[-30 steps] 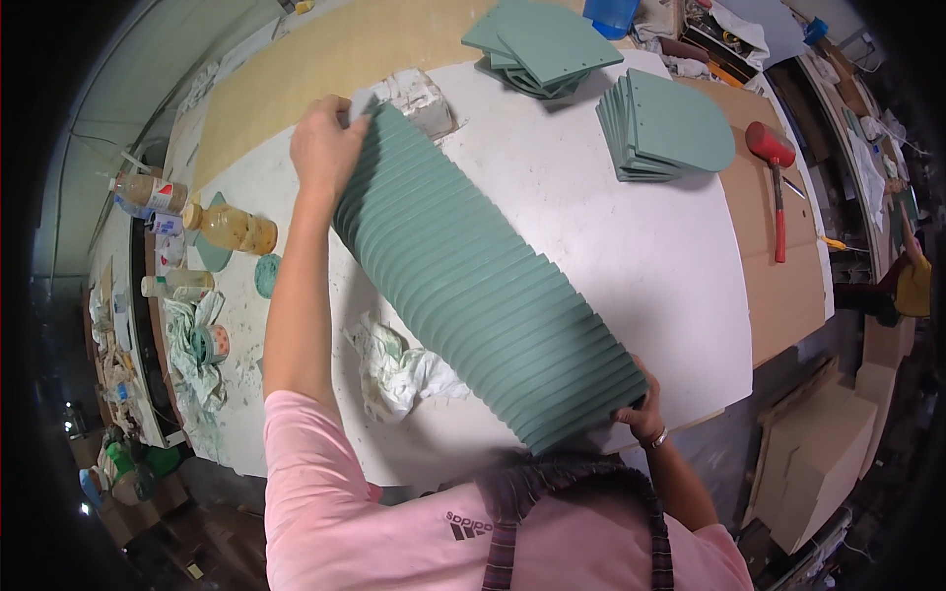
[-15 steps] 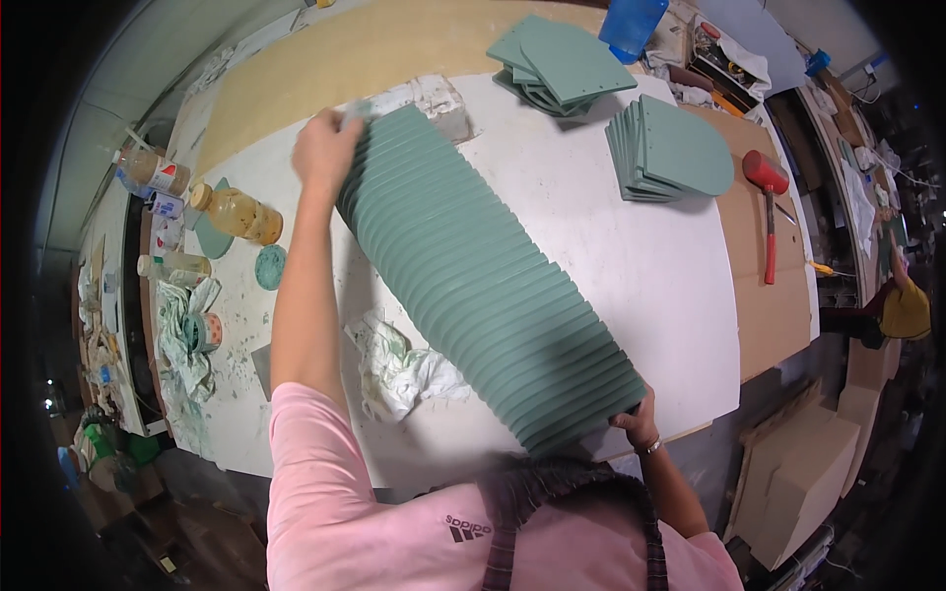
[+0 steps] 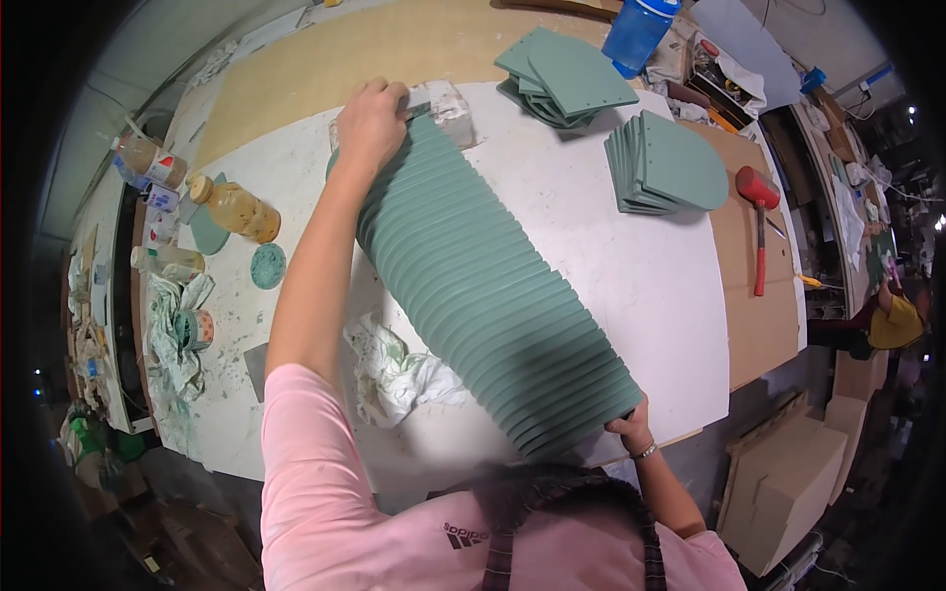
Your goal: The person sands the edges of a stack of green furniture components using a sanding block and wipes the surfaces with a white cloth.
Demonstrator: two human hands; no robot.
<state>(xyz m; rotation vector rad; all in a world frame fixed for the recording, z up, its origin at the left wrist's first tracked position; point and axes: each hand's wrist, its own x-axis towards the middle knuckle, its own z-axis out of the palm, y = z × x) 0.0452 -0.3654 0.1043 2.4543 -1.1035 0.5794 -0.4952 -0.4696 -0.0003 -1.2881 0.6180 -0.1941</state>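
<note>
A long row of sage-green panels (image 3: 493, 286), rounded on one side and packed face to face on edge, runs slantwise across the white board (image 3: 670, 325). My left hand (image 3: 372, 123) is curled over the far end of the row, its fingers bent round the last panels. At the near right end, my right hand (image 3: 636, 424) grips the corner of the end panel; most of its fingers are hidden beneath. Behind the far end sits a whitish, paint-smeared block (image 3: 448, 113).
Two stacks of like panels, a fanned pile (image 3: 576, 74) and a second stack (image 3: 680, 163), lie at the far right. A red mallet (image 3: 759, 212) rests on cardboard (image 3: 714, 276). Leftward are a yellowish bottle (image 3: 241, 212), a tub (image 3: 195, 328) and a crumpled rag (image 3: 399, 374).
My left hand has moved right and a little farther away, from the left side of the row's far end onto its top. My right hand stays at the near end.
</note>
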